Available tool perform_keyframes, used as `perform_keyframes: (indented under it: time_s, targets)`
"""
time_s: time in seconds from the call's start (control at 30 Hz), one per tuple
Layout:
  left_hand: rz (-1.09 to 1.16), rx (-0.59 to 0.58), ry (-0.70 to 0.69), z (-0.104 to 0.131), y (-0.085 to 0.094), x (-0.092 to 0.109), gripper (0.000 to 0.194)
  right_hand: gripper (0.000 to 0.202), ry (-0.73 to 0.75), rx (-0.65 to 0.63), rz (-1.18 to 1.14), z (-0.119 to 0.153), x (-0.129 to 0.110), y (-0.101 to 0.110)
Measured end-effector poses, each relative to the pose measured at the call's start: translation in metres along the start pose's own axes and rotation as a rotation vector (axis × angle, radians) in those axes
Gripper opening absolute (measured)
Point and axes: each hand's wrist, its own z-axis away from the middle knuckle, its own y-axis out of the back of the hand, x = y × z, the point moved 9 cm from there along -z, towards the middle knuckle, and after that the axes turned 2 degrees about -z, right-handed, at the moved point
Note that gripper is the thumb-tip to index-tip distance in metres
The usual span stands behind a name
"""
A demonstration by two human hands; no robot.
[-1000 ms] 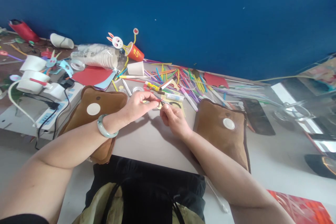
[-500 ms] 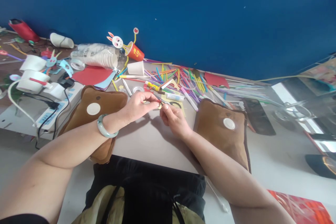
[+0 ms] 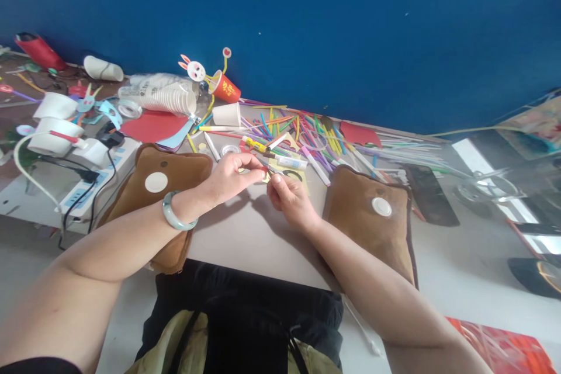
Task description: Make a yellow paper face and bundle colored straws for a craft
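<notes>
My left hand [image 3: 234, 176], with a pale green bangle at its wrist, has thumb and forefinger pinched together on something small that I cannot make out. Close on its right, my right hand [image 3: 289, 196] is closed, and a thin dark, metallic-looking item sticks out between its thumb and the left fingertips; its shape is too small to tell. Both hands are held over the near part of the table [image 3: 245, 239]. Just beyond them lie a glue tube [image 3: 291, 162], a yellow marker [image 3: 256, 144] and a pink-capped marker [image 3: 315, 166].
Brown cushions [image 3: 179, 172] [image 3: 368, 228] flank the hands. Behind are scattered colored sticks, a white cup [image 3: 227, 114], a red cup [image 3: 227, 88] and stacked cups [image 3: 162, 93]. A power strip [image 3: 105, 172] is left, a dark phone [image 3: 432, 196] right.
</notes>
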Motion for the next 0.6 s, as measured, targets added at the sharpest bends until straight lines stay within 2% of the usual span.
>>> perform_keyframes:
  time_s: [0.6]
  targets:
    - [0.027, 0.034, -0.006, 0.0026, 0.0041, 0.0028, 0.018, 0.06, -0.013, 0.017, -0.02, 0.0006, 0.002, 0.0018]
